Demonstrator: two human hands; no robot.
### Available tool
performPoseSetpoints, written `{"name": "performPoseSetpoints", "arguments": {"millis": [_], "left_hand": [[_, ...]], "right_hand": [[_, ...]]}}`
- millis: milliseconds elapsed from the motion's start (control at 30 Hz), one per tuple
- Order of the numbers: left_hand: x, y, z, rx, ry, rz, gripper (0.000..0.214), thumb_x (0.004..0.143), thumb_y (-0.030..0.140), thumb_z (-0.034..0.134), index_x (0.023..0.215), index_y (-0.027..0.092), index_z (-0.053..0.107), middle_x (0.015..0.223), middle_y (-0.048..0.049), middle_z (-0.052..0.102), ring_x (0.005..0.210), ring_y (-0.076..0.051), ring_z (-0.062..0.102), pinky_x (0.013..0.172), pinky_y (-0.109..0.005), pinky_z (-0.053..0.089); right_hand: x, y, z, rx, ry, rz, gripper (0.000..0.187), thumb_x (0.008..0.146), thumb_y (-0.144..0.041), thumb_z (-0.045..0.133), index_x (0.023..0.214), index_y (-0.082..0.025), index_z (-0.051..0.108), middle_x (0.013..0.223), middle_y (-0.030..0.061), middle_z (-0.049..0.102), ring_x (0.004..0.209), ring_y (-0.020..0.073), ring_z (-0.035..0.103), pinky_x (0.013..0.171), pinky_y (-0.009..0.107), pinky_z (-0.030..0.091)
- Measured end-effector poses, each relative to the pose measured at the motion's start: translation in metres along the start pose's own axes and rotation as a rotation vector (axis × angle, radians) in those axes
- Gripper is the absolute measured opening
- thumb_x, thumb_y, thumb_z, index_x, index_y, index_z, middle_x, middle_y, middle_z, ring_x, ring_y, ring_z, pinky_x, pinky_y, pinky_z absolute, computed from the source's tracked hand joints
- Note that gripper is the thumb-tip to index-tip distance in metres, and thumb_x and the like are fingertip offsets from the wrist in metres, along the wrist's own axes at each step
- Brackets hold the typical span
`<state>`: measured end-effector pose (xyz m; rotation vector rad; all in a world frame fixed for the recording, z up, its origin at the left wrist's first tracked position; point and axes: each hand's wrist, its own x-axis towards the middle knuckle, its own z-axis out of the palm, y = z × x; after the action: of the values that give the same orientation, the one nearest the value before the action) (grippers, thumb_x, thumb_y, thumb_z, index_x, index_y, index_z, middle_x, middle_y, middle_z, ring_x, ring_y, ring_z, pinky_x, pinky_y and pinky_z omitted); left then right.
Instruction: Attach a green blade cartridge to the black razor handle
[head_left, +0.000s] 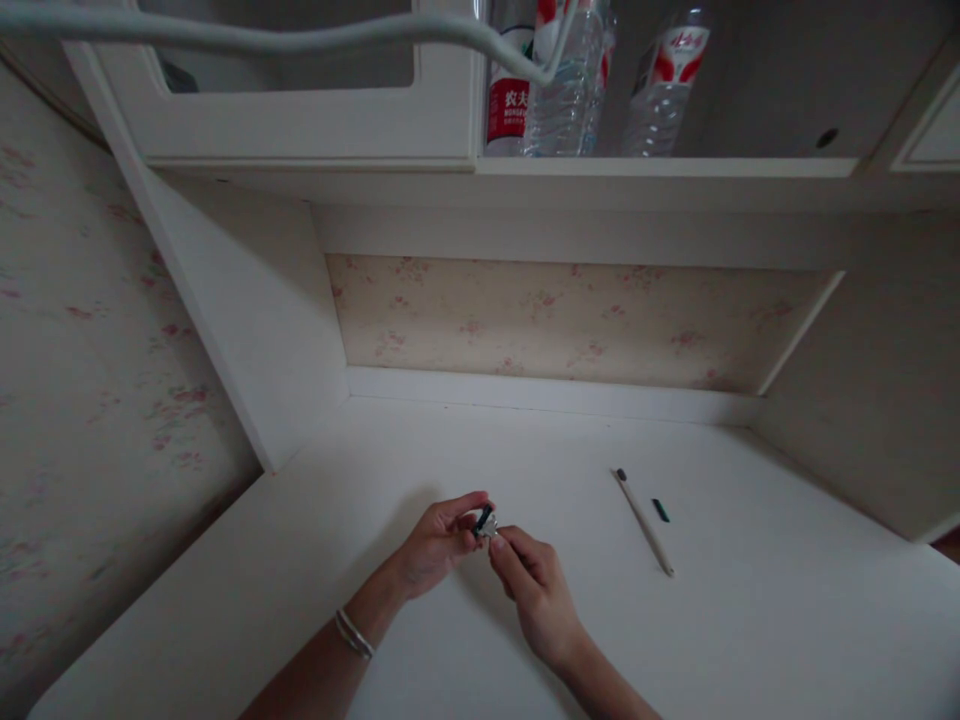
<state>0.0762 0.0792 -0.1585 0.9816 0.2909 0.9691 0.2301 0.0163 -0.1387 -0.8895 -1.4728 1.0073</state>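
Note:
Both my hands meet over the white desk (420,450), low in the middle of the view. My left hand (439,545), with a thin bracelet on its wrist, pinches a small black and silver object (484,523) between thumb and fingers. My right hand (534,590) is closed on the same small object from the right side. I cannot make out what the object is. A slim white pen (645,522) with a dark tip lies on the desk to the right of my hands. A small dark cap (661,510) lies just beside it.
A shelf (660,167) above the desk holds clear plastic water bottles (570,80) with red labels. A cabinet door (300,110) is at upper left and a white cord (262,40) hangs across the top. Flowered wallpaper (570,320) backs the desk, with side panels on both sides.

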Motion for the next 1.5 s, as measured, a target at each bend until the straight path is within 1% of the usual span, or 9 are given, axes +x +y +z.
{"name": "performPoseSetpoints", "arguments": {"millis": [167, 267, 533, 733, 900, 1033, 1200, 1367, 1500], "left_hand": [[0.0, -0.001, 0.0, 0.001, -0.013, -0.006, 0.054, 0.064, 0.032, 0.086, 0.112, 0.022, 0.065, 0.099, -0.0069, 0.063, 0.079, -0.012, 0.054, 0.075, -0.023, 0.039], [0.0, 0.0, 0.001, -0.007, -0.018, -0.006, 0.053, 0.064, 0.032, 0.086, 0.112, 0.022, 0.065, 0.1, -0.0071, 0.062, 0.08, -0.013, 0.054, 0.076, -0.024, 0.039], [0.0, 0.001, -0.002, 0.053, -0.004, 0.012, 0.053, 0.063, 0.031, 0.086, 0.111, 0.02, 0.065, 0.092, -0.0061, 0.061, 0.078, -0.013, 0.051, 0.073, -0.022, 0.035], [0.001, 0.002, -0.005, 0.117, 0.035, 0.015, 0.052, 0.059, 0.032, 0.088, 0.106, 0.02, 0.068, 0.077, -0.0028, 0.057, 0.071, -0.012, 0.047, 0.068, -0.022, 0.033], [0.001, 0.002, -0.006, 0.121, 0.05, 0.003, 0.053, 0.058, 0.03, 0.088, 0.107, 0.021, 0.068, 0.072, -0.001, 0.056, 0.064, -0.01, 0.045, 0.063, -0.02, 0.031], [0.001, 0.001, -0.004, 0.119, 0.053, -0.023, 0.053, 0.058, 0.033, 0.088, 0.106, 0.02, 0.068, 0.075, -0.0027, 0.059, 0.062, -0.009, 0.045, 0.06, -0.02, 0.031], [0.0, -0.002, 0.002, 0.007, 0.035, -0.009, 0.055, 0.056, 0.038, 0.089, 0.105, 0.02, 0.069, 0.084, -0.0051, 0.062, 0.069, -0.011, 0.049, 0.064, -0.02, 0.035], [-0.001, -0.001, 0.008, -0.045, 0.033, 0.009, 0.051, 0.06, 0.034, 0.088, 0.105, 0.021, 0.069, 0.083, -0.0046, 0.062, 0.066, -0.009, 0.047, 0.063, -0.019, 0.035], [-0.001, 0.001, 0.009, -0.04, 0.026, 0.02, 0.049, 0.062, 0.033, 0.087, 0.106, 0.021, 0.068, 0.086, -0.0052, 0.062, 0.068, -0.009, 0.048, 0.065, -0.019, 0.036]], "right_hand": [[0.0, 0.001, 0.0, 0.049, -0.022, 0.026, 0.043, 0.098, -0.051, 0.05, 0.074, -0.017, 0.055, 0.061, -0.0025, 0.036, 0.051, 0.0148, 0.03, 0.044, 0.024, 0.021], [0.0, 0.0, 0.0, 0.023, -0.012, 0.018, 0.043, 0.099, -0.051, 0.049, 0.073, -0.016, 0.055, 0.061, -0.0026, 0.037, 0.052, 0.0147, 0.031, 0.045, 0.024, 0.022], [-0.001, -0.001, 0.001, -0.039, 0.019, 0.015, 0.043, 0.099, -0.051, 0.048, 0.075, -0.017, 0.057, 0.061, -0.0024, 0.04, 0.052, 0.0154, 0.035, 0.046, 0.024, 0.025], [0.001, -0.006, 0.002, -0.101, 0.041, -0.021, 0.043, 0.099, -0.051, 0.048, 0.078, -0.016, 0.062, 0.06, -0.0026, 0.04, 0.052, 0.0155, 0.033, 0.047, 0.025, 0.023], [0.0, -0.007, 0.002, -0.117, 0.04, -0.039, 0.043, 0.099, -0.05, 0.048, 0.081, -0.015, 0.065, 0.061, -0.0023, 0.041, 0.053, 0.0158, 0.034, 0.047, 0.026, 0.023], [-0.001, -0.005, 0.001, -0.107, 0.031, -0.046, 0.042, 0.1, -0.048, 0.047, 0.084, -0.015, 0.066, 0.062, -0.0018, 0.044, 0.054, 0.016, 0.035, 0.049, 0.026, 0.024], [-0.001, -0.007, 0.001, -0.115, 0.048, -0.058, 0.042, 0.1, -0.048, 0.047, 0.082, -0.015, 0.066, 0.062, -0.0019, 0.044, 0.054, 0.0161, 0.035, 0.048, 0.026, 0.023], [-0.001, -0.009, 0.004, -0.107, 0.075, -0.046, 0.042, 0.099, -0.049, 0.049, 0.081, -0.015, 0.065, 0.06, -0.0021, 0.042, 0.053, 0.0158, 0.035, 0.047, 0.025, 0.023], [0.0, -0.005, 0.005, -0.03, 0.076, -0.008, 0.043, 0.098, -0.051, 0.051, 0.08, -0.014, 0.064, 0.06, -0.0023, 0.039, 0.052, 0.0151, 0.034, 0.046, 0.024, 0.023]]}}
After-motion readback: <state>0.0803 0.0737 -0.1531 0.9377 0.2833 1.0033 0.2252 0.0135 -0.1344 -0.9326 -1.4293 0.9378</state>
